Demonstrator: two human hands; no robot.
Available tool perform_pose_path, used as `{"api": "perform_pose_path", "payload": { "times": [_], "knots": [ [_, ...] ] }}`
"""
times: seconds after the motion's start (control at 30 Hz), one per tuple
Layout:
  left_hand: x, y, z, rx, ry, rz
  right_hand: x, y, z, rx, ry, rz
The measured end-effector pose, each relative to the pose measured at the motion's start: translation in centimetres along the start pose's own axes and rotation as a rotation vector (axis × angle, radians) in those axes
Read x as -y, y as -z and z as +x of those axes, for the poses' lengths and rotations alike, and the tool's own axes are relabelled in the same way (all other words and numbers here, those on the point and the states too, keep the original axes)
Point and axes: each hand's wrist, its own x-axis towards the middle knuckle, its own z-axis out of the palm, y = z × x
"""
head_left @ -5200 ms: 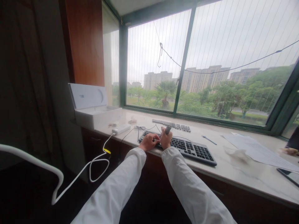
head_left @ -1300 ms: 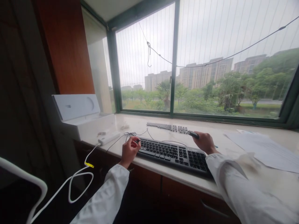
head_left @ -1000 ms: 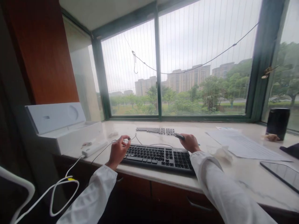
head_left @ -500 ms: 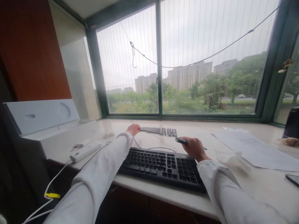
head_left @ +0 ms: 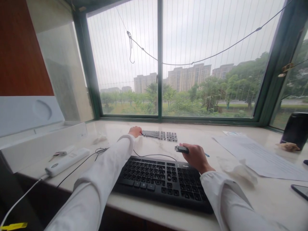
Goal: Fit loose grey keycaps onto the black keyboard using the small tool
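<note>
A black keyboard with most keycaps off lies near the front edge of the white counter. Behind it, loose keycaps are laid out in rows. My left hand is at the left end of these rows, fingers closed; whatever they hold is too small to make out. My right hand grips a small dark tool with a metallic tip, above the keyboard's upper right part.
A white power strip, keys and an open white box are at the left. Printed paper, clear plastic and a phone lie right. A window stands behind.
The view has shifted, so the box and power strip sit further left in it. My left hand stays at the keycap rows, and my right hand still holds the tool near the keyboard.
</note>
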Motion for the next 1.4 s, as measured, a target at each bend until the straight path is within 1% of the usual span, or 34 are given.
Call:
{"api": "perform_pose_path", "payload": {
  "times": [0.13,0.37,0.8,0.93,1.03,1.13,1.2,1.3,1.4],
  "knots": [
    [0.1,-0.5,0.2,-0.001,-0.005,0.0,0.0,-0.1,0.0,-0.013,-0.003,-0.001],
    [-0.3,-1.0,0.5,-0.01,-0.009,-0.026,-0.3,-0.3,-0.1,0.005,0.002,0.007],
    [-0.6,-0.8,0.0,-0.032,-0.026,-0.071,-0.5,-0.8,-0.2,-0.012,-0.001,-0.007],
    [-0.7,-0.1,-0.1,-0.063,-0.009,-0.081,-0.6,-0.8,-0.2,-0.011,0.007,-0.001],
    [-1.0,1.2,-0.7,-0.092,0.003,-0.098,-0.7,-0.6,-0.1,-0.022,0.012,-0.006],
    [-2.0,2.9,-1.9,-0.124,0.004,-0.135,-0.7,-0.4,-0.1,-0.03,0.014,-0.012],
    [-3.2,4.0,-3.4,-0.149,-0.003,-0.173,-0.6,-0.3,-0.1,-0.029,0.016,-0.022],
    [-5.4,5.3,-6.3,-0.18,-0.045,-0.234,-0.5,-0.2,-0.2,-0.023,0.026,-0.035],
    [-7.3,6.5,-10.3,-0.161,-0.107,-0.281,-0.6,-0.3,-0.3,-0.012,0.028,-0.032]
  ]
}}
